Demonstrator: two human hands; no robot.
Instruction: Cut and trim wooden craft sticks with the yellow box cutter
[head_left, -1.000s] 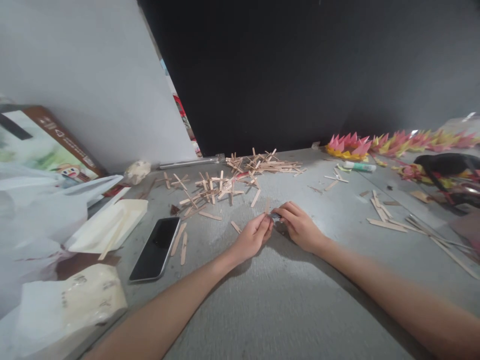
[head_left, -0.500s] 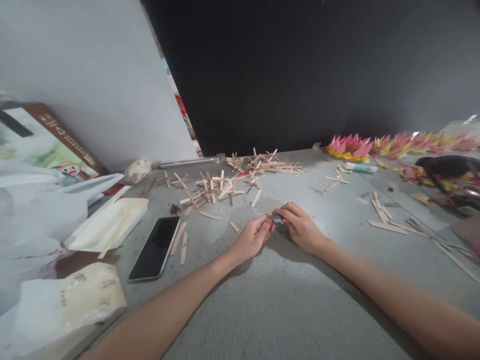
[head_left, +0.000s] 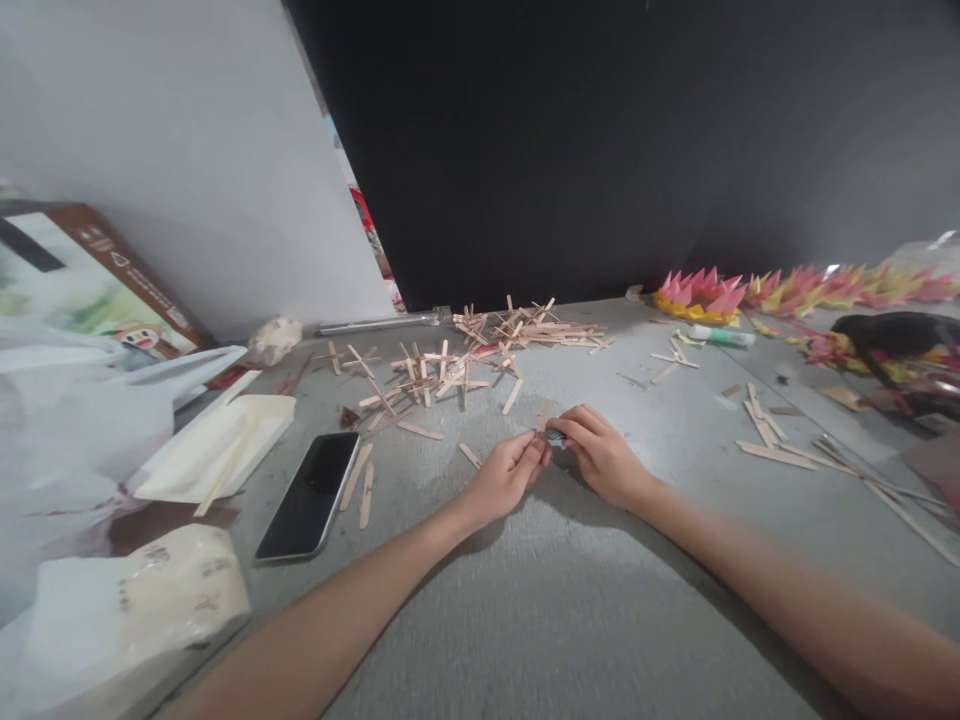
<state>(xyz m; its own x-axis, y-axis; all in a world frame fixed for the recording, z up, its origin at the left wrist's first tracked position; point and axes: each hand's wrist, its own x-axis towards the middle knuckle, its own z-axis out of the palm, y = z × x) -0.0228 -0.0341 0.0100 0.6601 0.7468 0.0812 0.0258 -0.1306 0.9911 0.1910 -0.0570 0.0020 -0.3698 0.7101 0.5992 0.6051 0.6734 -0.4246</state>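
Near the middle of the grey table, my left hand (head_left: 512, 472) is closed in a pinch on a wooden craft stick (head_left: 544, 412), whose upper end sticks out past the fingertips. My right hand (head_left: 606, 455) grips a small dark grey object (head_left: 554, 436) against the stick; its kind is too small to make out. The fingertips of both hands almost meet. Beyond them lies a pile of wooden sticks (head_left: 536, 330), several joined into crosses. A loose stick (head_left: 470, 456) rests left of my left hand.
A phone (head_left: 309, 497), a white tray (head_left: 180, 470), a wrapped packet (head_left: 187, 585) and a plastic bag (head_left: 67, 430) lie on the left. At the right are pink-and-yellow folded paper pieces (head_left: 701, 295), a glue stick (head_left: 721, 336) and scattered sticks (head_left: 765, 425). A black panel (head_left: 600, 150) stands behind.
Both hands stay in almost the same place. The small dark object shows slightly more between the fingers now, and the view has shifted very slightly.
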